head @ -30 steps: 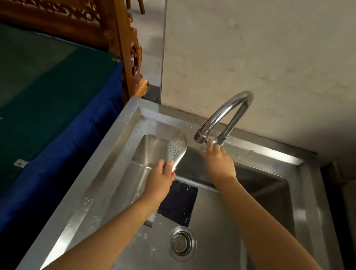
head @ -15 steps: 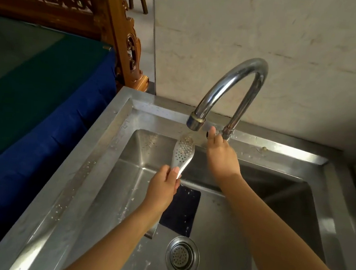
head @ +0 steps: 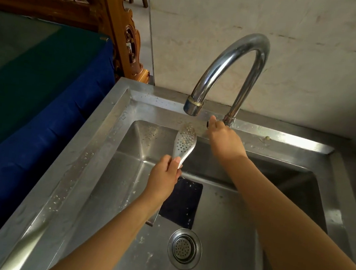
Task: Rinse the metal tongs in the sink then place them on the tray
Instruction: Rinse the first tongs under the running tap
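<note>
risk is slip: left hand (head: 164, 177) fingers wrapped tight on tongs (head: 185, 141) shaft, head under spout (head: 192, 107) at sink (head: 281, 137) back edge. right hand (head: 226, 142) at tap knob (head: 207, 123), grip hidden, i can't tell. i'd expect hard flow to splash, wet shaft to slide.

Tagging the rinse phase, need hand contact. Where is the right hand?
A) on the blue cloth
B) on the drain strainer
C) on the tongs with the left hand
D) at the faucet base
D: the right hand reaches to the foot of the faucet, fingers at a small dark lever there. The left hand alone holds the tongs below the spout.
</note>
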